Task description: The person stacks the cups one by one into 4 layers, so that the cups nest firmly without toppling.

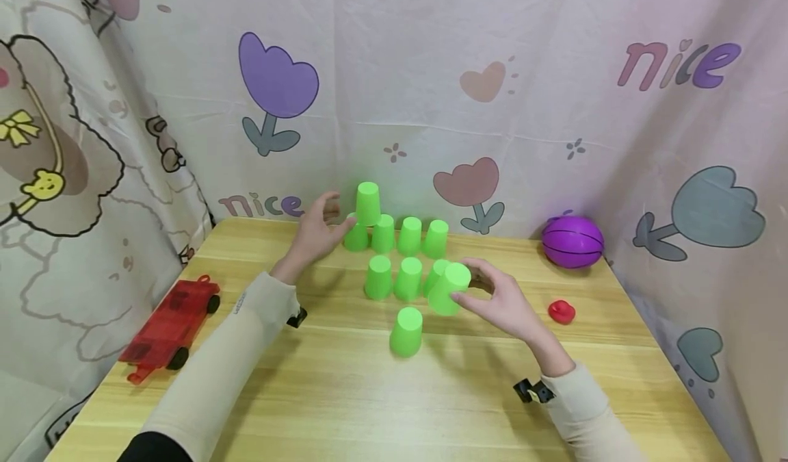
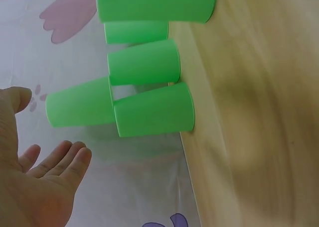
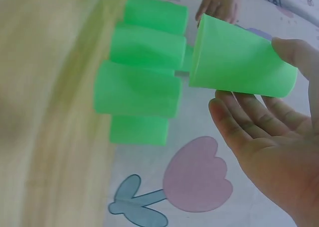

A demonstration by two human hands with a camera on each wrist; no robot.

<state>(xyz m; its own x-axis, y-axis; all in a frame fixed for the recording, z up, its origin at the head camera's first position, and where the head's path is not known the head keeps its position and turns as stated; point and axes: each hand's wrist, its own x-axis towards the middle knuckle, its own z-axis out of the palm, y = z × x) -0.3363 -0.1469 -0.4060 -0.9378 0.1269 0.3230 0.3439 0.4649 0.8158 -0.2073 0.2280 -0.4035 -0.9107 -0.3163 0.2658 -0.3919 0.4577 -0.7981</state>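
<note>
The right hand (image 1: 501, 301) grips a green tapered plastic cup (image 1: 449, 289), rim down and near-upright, above the right end of the three-cup row (image 1: 408, 280), while the empty, open-fingered left hand (image 1: 319, 228) is nearer the tabletop's (image 1: 345, 407) back edge.

Cups (image 1: 406, 333) green; ball (image 1: 572, 242) purple, dark-lined; car (image 1: 174, 319) red; curtain (image 1: 394, 58) pale, flower-printed.

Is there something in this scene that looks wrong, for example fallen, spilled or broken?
No, nothing stands out. The green cups on the table stand wide end down, none fallen; the top cup bridges two others. The one cup in the air is held by the right hand.
</note>
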